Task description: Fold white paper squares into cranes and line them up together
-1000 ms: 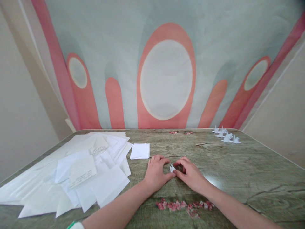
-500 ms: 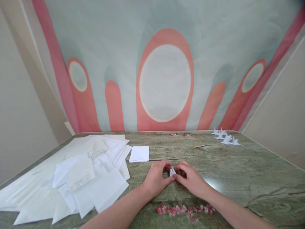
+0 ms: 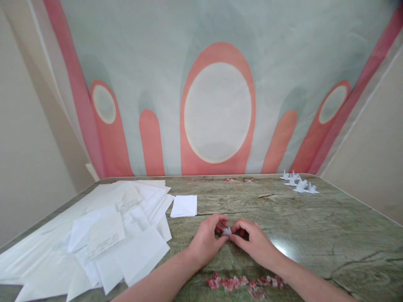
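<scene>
The folded paper piece (image 3: 226,231) has sunk from upright to low against the worktop (image 3: 330,235). Loose sheets (image 3: 103,239) and a stack of paper squares (image 3: 184,205) lie within easy reach of your left hand (image 3: 206,241). It meets your right hand (image 3: 255,243) mid-worktop, fingertips of both pinching the piece from either side, seemingly to steady it, while the finished paper figures (image 3: 299,182) stand clear at the far right.
</scene>
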Available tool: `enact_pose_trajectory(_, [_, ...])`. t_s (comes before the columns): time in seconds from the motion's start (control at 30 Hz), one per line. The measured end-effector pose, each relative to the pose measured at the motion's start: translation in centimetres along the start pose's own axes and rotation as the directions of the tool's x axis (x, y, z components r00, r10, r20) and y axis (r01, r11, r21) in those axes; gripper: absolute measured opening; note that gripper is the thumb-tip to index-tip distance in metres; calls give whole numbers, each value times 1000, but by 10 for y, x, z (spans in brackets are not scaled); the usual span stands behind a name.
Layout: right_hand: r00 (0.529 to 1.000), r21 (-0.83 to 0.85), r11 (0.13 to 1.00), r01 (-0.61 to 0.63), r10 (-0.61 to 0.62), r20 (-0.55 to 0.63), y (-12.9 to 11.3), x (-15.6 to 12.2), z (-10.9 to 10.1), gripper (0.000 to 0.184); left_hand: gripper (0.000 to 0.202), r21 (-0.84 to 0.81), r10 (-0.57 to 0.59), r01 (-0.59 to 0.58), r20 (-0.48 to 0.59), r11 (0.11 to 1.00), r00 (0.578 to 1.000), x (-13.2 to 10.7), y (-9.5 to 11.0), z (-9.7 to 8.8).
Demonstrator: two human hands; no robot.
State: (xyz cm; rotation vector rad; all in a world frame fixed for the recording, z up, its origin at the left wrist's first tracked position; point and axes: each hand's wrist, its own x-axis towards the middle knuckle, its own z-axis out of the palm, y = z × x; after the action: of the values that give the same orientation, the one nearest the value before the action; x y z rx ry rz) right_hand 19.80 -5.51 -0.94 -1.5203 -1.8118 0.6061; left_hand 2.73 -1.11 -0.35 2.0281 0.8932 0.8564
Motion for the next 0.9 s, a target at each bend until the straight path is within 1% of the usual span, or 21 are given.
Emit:
enact_pose_trajectory(0.13, [1000,45,999,26,-26,4,-4,-2,-1,19,47,-54,-22,23,19,998,1000,0,-4,2])
enact_pose_trajectory(0.3, [995,68,993,102,-101,-17,-9,-2,-1,21,47,-67,0,2,26,998,1000,0,-6,3])
enact_pose_trajectory(0.37, [993,85,989,119,-116,-36,-10,-2,-1,20,43,-33,19,-19,9,999,1000,0,-4,2])
enact_pose_trajectory(0.43, [991,122,984,130,-124,-55,-11,-3,-2,19,31,42,54,-55,11,998,998,0,-1,-1])
enact_pose_trajectory(0.5, [990,154,979,132,-122,-76,-10,-3,-3,19,13,120,84,-90,50,989,995,1,3,-4])
enact_pose_trajectory(0.53, [989,162,978,131,-119,-86,-9,-2,-4,19,8,146,93,-104,76,984,993,1,4,-5])
enact_pose_trajectory(0.63, [989,158,980,125,-110,-99,-8,-2,-4,20,15,179,97,-116,111,977,989,2,8,-7])
enact_pose_trajectory(0.77, [989,152,980,128,-116,-87,-8,-3,-3,17,16,216,73,-86,68,973,995,2,10,-6])
enact_pose_trajectory(0.9, [988,119,983,137,-126,-91,-9,-5,-3,17,18,249,61,-78,76,965,995,1,8,-5])
